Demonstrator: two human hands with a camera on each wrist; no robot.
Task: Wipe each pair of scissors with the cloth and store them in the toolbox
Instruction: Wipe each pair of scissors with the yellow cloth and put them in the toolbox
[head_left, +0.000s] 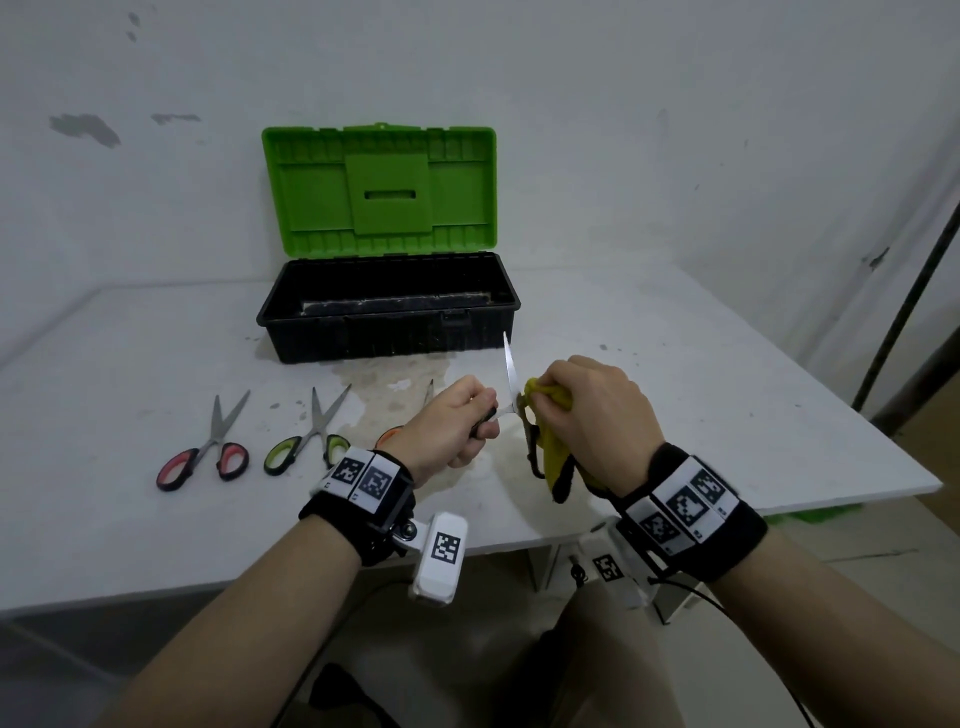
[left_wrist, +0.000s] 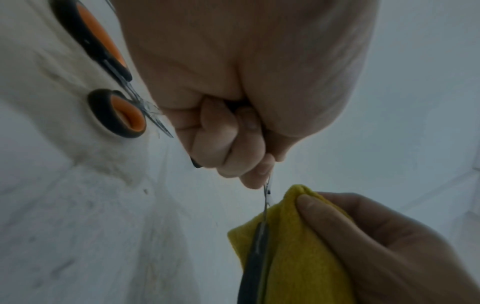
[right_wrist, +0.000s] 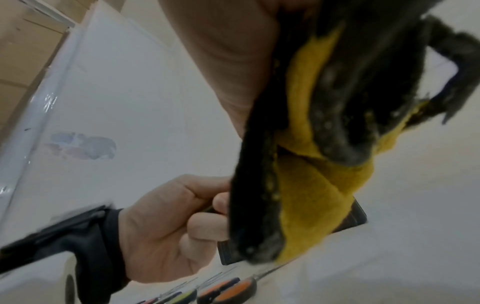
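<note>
My left hand (head_left: 465, 422) grips the dark handle of an opened pair of scissors (head_left: 509, 366) above the table's front. One blade points up; the other blade (left_wrist: 255, 255) runs down into a yellow cloth (head_left: 549, 451) with a dark underside. My right hand (head_left: 589, 410) pinches that cloth (left_wrist: 298, 257) around the lower blade. The black toolbox (head_left: 389, 340) stands behind with its green lid (head_left: 382, 189) up. Red-handled scissors (head_left: 207, 453) and green-handled scissors (head_left: 310, 441) lie at the left. Orange-handled scissors (left_wrist: 116, 112) lie beside my left hand, mostly hidden in the head view.
The white table (head_left: 727, 395) carries a yellowish stain (head_left: 400, 376) in front of the toolbox. Its right edge and front edge are close to my wrists. A dark pole (head_left: 904, 312) leans at the far right. The wall rises right behind the toolbox.
</note>
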